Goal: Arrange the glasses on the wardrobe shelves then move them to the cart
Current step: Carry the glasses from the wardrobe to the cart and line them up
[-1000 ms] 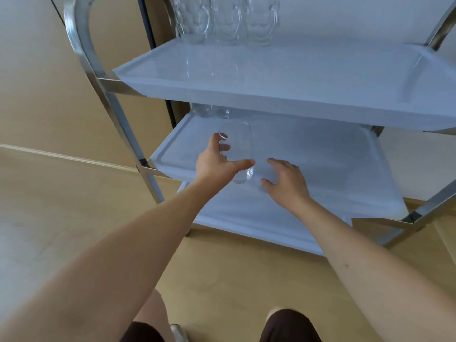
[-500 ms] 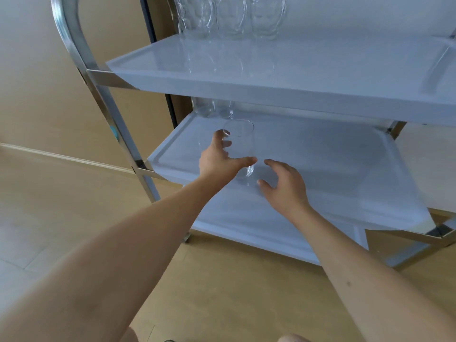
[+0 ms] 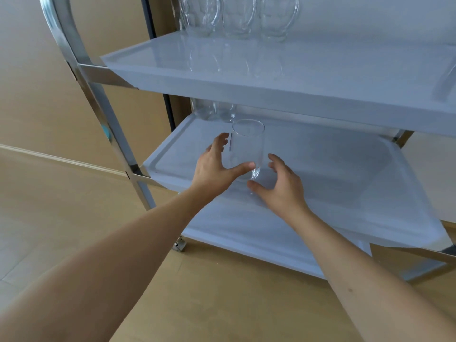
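A clear tumbler (image 3: pixel 248 146) stands upright over the front left of the cart's middle shelf (image 3: pixel 333 174). My left hand (image 3: pixel 214 166) holds it, thumb across its base and fingers round its left side. My right hand (image 3: pixel 278 186) hovers just right of the base with spread, relaxed fingers; I cannot tell whether it touches the glass. Two more clear glasses (image 3: pixel 212 111) stand at the shelf's back left, half hidden under the top shelf (image 3: pixel 296 67). Three glass mugs (image 3: pixel 237 16) stand at the back of the top shelf.
The cart has a chrome frame (image 3: pixel 103 119), a white bottom shelf (image 3: pixel 241 230) and a caster (image 3: pixel 179 245). It stands on a wooden floor beside a beige wall. The top shelf overhangs the middle one closely.
My left hand has brought the tumbler from a tilt to upright and a little further in over the middle shelf. My right hand has stayed close beside its base.
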The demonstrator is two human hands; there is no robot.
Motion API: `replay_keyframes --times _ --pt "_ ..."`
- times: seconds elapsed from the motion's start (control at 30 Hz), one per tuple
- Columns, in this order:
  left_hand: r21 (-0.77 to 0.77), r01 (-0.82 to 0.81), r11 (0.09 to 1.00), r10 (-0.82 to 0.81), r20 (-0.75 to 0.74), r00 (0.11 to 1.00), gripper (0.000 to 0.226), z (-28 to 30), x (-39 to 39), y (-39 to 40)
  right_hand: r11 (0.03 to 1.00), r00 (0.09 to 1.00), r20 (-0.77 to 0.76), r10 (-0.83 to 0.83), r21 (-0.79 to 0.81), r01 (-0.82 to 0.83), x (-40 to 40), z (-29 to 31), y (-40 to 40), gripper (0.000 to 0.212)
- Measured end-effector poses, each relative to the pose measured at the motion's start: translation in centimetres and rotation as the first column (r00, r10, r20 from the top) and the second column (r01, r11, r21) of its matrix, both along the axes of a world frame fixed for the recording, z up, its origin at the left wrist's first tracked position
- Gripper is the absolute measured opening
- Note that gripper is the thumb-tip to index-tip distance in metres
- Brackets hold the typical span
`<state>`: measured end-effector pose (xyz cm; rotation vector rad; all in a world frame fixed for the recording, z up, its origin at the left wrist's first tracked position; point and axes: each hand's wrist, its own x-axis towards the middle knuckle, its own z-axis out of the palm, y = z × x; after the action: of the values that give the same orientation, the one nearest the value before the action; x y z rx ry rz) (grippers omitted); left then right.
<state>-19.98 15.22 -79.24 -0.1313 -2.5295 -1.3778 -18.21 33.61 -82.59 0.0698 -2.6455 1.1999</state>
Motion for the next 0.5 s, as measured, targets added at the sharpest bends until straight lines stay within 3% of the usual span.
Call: replay_keyframes --times 0.1,0.17,0.3,0.5 --pt "-0.186 -0.022 0.982 0.016 -0.030 0.999 0.078 -1.1 -0.7 -3.1 0.999 1.000 0.019 0.023 -0.025 -0.023 -1.2 0.6 -1.3 0.116" --pt "-0.318 -0.045 0.947 0.033 -0.043 0.999 0.064 -1.8 -1.7 -4.9 0.998 0.999 -0.006 0.034 -0.048 -0.035 -2.0 1.0 -2.0 0.122" --pt "-0.551 -0.018 0.834 0.022 0.002 1.000 0.055 -2.8 -4.7 -6.9 0.996 0.998 -0.055 0.028 -0.086 -0.033 -3.4 1.3 -3.2 0.111" --pt "-0.590 -0.004 0.807 0.026 0.030 0.999 0.049 -2.9 -10.3 -6.4 0.985 0.993 -0.119 -0.013 -0.172 -0.007 -6.3 0.2 -4.3 0.092"
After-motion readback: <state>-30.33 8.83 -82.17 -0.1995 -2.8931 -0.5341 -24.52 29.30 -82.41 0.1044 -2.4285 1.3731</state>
